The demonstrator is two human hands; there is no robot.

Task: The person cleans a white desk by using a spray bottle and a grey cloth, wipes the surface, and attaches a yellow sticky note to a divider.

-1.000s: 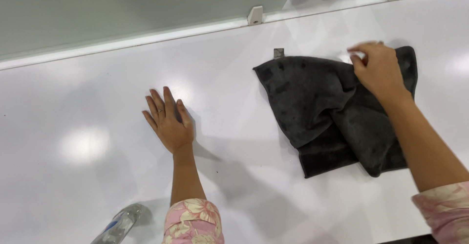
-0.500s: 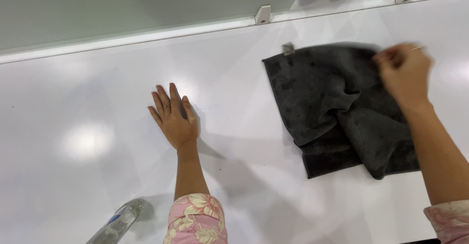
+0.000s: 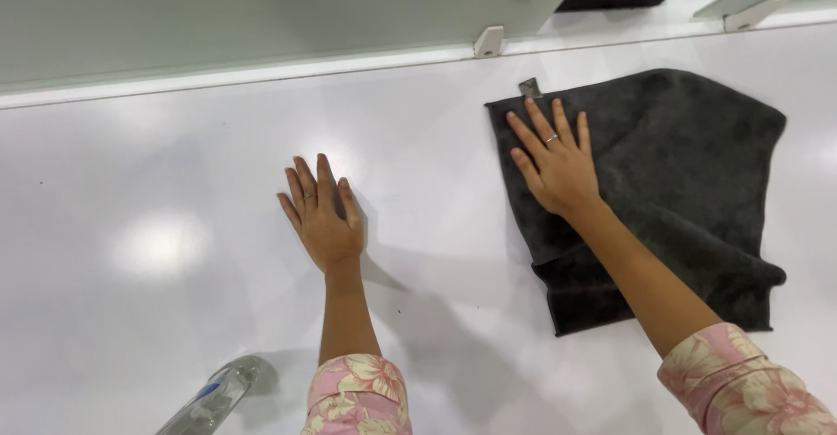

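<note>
White bench (image 3: 174, 330) fills the room's view, glossy under the lights. Spread fingers (image 3: 545, 130) of the right hand (image 3: 558, 169) press flat on a dark grey cloth (image 3: 689, 173), gripping nothing. That cloth lies at the far right, mostly flattened, its near edge still folded over. Left hand (image 3: 324, 217) rests open, palm down, on bare bench. Near left lies a clear bottle (image 3: 214, 398).
</note>
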